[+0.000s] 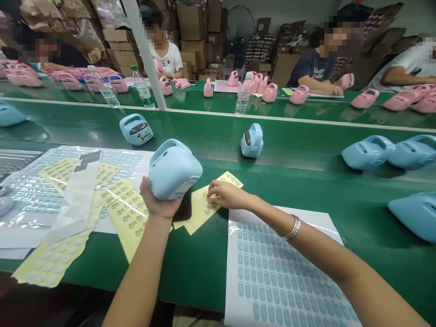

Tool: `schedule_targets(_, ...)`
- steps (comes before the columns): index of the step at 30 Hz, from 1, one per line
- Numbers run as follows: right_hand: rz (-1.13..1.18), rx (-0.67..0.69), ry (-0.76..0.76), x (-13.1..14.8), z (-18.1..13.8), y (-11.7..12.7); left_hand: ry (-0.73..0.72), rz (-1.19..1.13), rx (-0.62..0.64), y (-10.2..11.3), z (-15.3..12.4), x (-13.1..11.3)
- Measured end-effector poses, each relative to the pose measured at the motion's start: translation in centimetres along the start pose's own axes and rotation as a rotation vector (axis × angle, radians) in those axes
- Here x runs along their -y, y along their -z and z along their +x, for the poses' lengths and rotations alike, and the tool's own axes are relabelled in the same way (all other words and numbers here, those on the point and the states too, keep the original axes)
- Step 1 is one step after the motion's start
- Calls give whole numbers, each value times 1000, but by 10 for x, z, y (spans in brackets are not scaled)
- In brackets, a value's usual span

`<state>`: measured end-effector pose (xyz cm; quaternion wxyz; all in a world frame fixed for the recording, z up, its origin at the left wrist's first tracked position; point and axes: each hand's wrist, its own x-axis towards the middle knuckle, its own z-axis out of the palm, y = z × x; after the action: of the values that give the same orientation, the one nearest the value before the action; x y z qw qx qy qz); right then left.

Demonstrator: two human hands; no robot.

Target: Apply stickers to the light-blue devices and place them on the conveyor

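My left hand [160, 204] is wrapped around a light blue plastic case with a carrying handle [175, 172], held up above the table. Its plain side faces me, with small slots near the handle. To the right, the fingers of my right hand [220, 194] pinch together over a yellow sticker sheet [197, 211] printed with small dark text. A small clear piece seems to be at the fingertips, too small to name. A dark flat object [184, 206] lies partly hidden behind my left hand. Below my right forearm is a white sheet [233, 272] carrying rows of pale blue oval stickers [269, 259].
More sticker sheets [129, 213] and a torn white backing strip [76, 200] lie at left. Blue cases [136, 129] stand along the green table [299, 186], several at right [368, 152]. Water bottles [243, 95] stand by the divider. Across it, people handle pink cases [364, 97].
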<state>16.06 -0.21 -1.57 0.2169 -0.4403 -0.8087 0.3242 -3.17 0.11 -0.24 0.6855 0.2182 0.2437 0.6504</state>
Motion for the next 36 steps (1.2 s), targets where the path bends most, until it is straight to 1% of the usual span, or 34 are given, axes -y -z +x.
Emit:
schedule_targets(2,-6,56,-40,-2,-6,-14,36,5,-9,1,-1,5)
schedule_targets(5,-19,71,-116,-2,-5,-23,90,15,-16,1,-1,12)
schedule_targets(9,-22,59,-175,0,-2,-24,133,16,35,0,-1,16)
schedule_targets(14,56,63,-221,5,-3,-25,128,27,41,0,-2,17)
schedule_targets(16,132,82,-237,6,-4,-22,121,14,44,-1,-3,17)
schedule_targets(18,249,129,-238,7,-4,-17,109,-9,42,-2,-3,16)
schedule_targets(20,401,181,-231,7,-4,-9,97,-42,30,-4,-2,16)
schedule_targets(22,569,186,-226,7,-6,-2,101,-78,-18,-4,0,16)
schedule_targets(23,655,151,-224,8,-8,0,113,-92,-52,-4,1,16)
schedule_targets(24,741,82,-220,9,-9,1,128,-103,-82,-4,1,17)
schedule_targets(25,825,-18,-215,11,-11,1,142,-113,-99,-4,1,18)
schedule_targets(27,974,-271,-201,18,-12,-5,150,-129,-94,-6,0,20)
schedule_targets(29,1091,-505,-194,27,-12,-15,112,-139,-74,-8,-3,23)
schedule_targets(30,1136,-590,-195,34,-10,-21,82,-137,-69,-10,-5,25)
schedule_targets(31,1172,-652,-198,40,-8,-26,53,-132,-68,-11,-7,26)
schedule_targets(33,1242,-734,-208,54,-4,-36,29,-124,-65,-12,-11,29)
schedule_targets(36,1366,-793,-226,73,3,-44,58,-129,-68,-11,-14,32)
